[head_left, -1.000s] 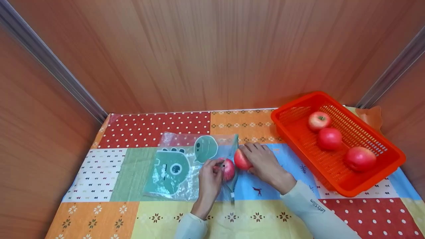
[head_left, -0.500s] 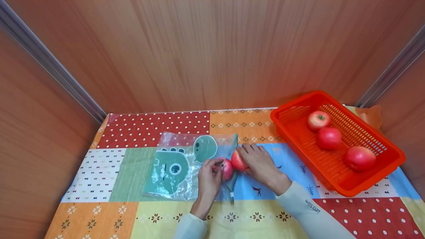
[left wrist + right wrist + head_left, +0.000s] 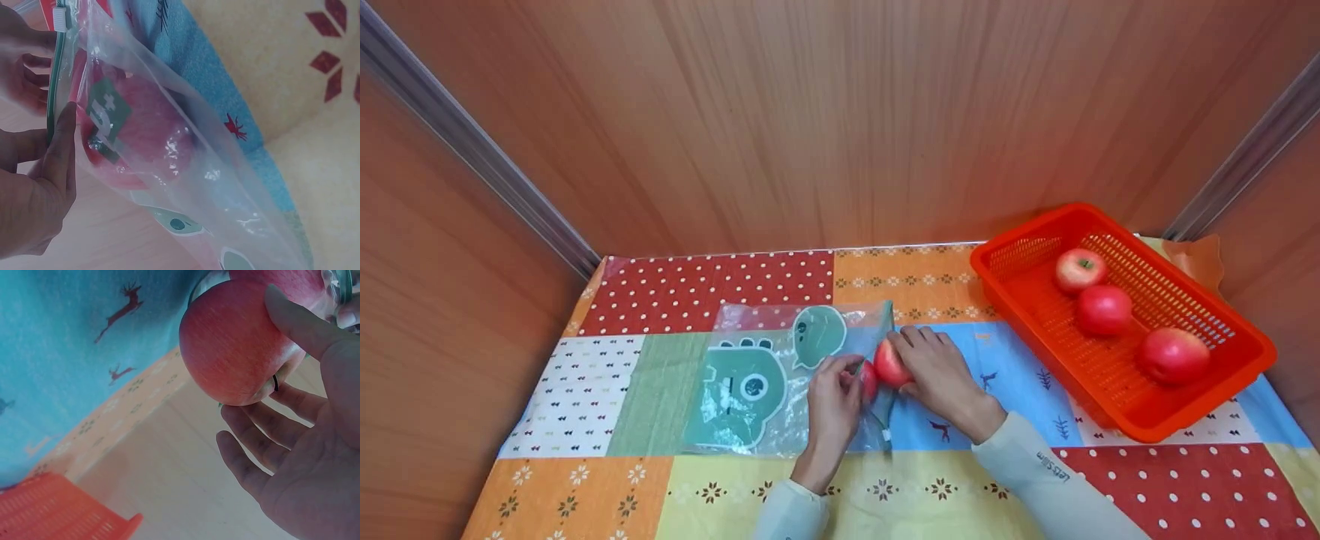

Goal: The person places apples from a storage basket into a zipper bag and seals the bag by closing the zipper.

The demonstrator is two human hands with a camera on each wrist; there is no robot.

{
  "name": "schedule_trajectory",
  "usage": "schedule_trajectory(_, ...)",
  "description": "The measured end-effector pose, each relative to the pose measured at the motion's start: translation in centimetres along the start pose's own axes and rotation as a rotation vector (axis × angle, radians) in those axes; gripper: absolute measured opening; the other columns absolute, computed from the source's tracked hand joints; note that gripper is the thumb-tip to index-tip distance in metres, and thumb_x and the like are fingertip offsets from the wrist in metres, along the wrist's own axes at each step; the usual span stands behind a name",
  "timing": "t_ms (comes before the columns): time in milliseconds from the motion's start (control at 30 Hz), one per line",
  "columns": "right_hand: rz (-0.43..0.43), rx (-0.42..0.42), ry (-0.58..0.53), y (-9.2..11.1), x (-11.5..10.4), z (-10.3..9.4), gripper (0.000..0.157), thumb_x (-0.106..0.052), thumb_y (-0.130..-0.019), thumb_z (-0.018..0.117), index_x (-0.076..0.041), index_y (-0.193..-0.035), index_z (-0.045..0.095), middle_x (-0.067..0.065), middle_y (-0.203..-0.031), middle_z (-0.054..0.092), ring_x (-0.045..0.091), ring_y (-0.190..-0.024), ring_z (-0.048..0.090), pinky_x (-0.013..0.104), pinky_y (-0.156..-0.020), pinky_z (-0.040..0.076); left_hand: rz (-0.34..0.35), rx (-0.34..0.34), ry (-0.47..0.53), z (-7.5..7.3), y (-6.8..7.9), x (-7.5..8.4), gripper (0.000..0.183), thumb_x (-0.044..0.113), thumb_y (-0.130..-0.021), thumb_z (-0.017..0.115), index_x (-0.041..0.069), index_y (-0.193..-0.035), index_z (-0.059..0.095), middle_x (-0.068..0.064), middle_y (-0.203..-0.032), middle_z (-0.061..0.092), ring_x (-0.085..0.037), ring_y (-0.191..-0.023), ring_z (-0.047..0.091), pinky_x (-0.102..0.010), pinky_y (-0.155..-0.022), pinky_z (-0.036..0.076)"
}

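A clear zip bag (image 3: pixel 769 431) with green dinosaur prints lies on the patchwork cloth, its mouth facing right. My left hand (image 3: pixel 832 405) pinches the bag's green zip edge (image 3: pixel 53 93) between thumb and fingers, and a white slider (image 3: pixel 60 19) sits farther along it. Just inside the mouth is a red apple (image 3: pixel 149 132), seen through the film and partly hidden by my left fingers in the head view. My right hand (image 3: pixel 949 379) holds a second apple (image 3: pixel 236 343) with thumb and fingertips, at the bag's mouth. In the right wrist view this apple overlaps the one inside.
To the right stands an orange plastic basket (image 3: pixel 1031 296) holding three apples, among them a pale-topped apple (image 3: pixel 1081 270). Behind the cloth rises a wood-grain wall (image 3: pixel 810 135), with similar walls at both sides.
My right hand has moved left with its apple, from just outside the bag to its mouth. The apple inside has shifted slightly left. My left hand stays at the zip edge.
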State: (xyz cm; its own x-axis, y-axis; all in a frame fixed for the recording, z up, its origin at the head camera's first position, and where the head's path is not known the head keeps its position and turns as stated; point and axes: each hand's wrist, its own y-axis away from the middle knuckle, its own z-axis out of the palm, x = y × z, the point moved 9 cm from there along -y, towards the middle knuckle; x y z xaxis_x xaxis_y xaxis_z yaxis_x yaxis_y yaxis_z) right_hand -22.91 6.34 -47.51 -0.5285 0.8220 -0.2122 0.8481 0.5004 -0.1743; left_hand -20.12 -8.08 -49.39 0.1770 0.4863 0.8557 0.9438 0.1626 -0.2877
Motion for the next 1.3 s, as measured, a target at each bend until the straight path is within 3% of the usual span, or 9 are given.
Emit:
schedule_trajectory(100, 0.019, -0.011, -0.008, -0.1, 0.0, 0.3, 0.078, -0.022, -0.08, 0.094, -0.002, -0.145, 0.058, 0.017, -0.135, 0.063, 0.036, -0.122, 0.057, 0.054, -0.102, 0.052, 0.013, 0.006, -0.01, 0.0, 0.0, 0.2, 0.02, -0.013, -0.089, 0.074, -0.001, -0.104, 0.079, -0.009, -0.094, 0.071, -0.019, -0.076, 0.067, -0.028, -0.068, 0.059)
schedule_trajectory(267, 0.062, -0.033, -0.038, -0.3, -0.2, 0.9, 0.081, -0.024, -0.081, 0.093, -0.003, -0.149, 0.055, 0.017, -0.14, 0.061, 0.036, -0.125, 0.056, 0.055, -0.105, 0.05, -0.032, -0.023, 0.0, 0.2, -0.1, 0.1, 0.02, -0.01, -0.091, 0.075, -0.001, -0.107, 0.079, -0.01, -0.1, 0.071, -0.02, -0.08, 0.07, -0.03, -0.074, 0.062)
schedule_trajectory(600, 0.139, 0.03, -0.092, -0.6, -0.4, 1.8, 0.077, -0.023, -0.078, 0.096, 0.001, -0.141, 0.059, 0.018, -0.133, 0.066, 0.036, -0.12, 0.058, 0.055, -0.109, 0.049, -0.03, -0.015, -0.001, 0.0, 0.0, 0.3, 0.024, -0.013, -0.087, 0.076, -0.001, -0.107, 0.079, -0.011, -0.101, 0.073, -0.02, -0.081, 0.069, -0.029, -0.071, 0.06)
schedule_trajectory(800, 0.166, 0.074, -0.149, -0.8, -0.6, 2.3, 0.07, -0.018, -0.075, 0.098, 0.001, -0.132, 0.061, 0.017, -0.122, 0.068, 0.034, -0.109, 0.06, 0.053, -0.099, 0.054, -0.077, -0.039, -0.012, 0.0, -0.1, 0.3, 0.025, -0.007, -0.09, 0.078, 0.003, -0.112, 0.079, -0.008, -0.102, 0.073, -0.016, -0.08, 0.066, -0.024, -0.07, 0.059)
schedule_trajectory(1033, 0.176, 0.144, -0.213, -1.2, -0.8, 2.9, 0.046, -0.019, -0.079, 0.094, -0.004, -0.111, 0.065, 0.011, -0.104, 0.069, 0.032, -0.096, 0.061, 0.051, -0.087, 0.055, -0.089, -0.041, -0.048, -0.1, -0.1, 0.3, 0.027, -0.004, -0.09, 0.08, 0.003, -0.116, 0.079, -0.007, -0.103, 0.075, -0.017, -0.084, 0.066, -0.024, -0.073, 0.059)
schedule_trajectory(1300, 0.21, 0.125, -0.294, -1.2, -0.8, 3.9, 0.059, -0.018, -0.078, 0.096, -0.002, -0.124, 0.064, 0.013, -0.118, 0.069, 0.032, -0.105, 0.061, 0.051, -0.093, 0.056, -0.106, -0.042, -0.023, -0.2, -0.2, 0.2, 0.029, -0.005, -0.091, 0.078, 0.003, -0.119, 0.078, -0.008, -0.112, 0.077, -0.018, -0.088, 0.067, -0.026, -0.076, 0.06)
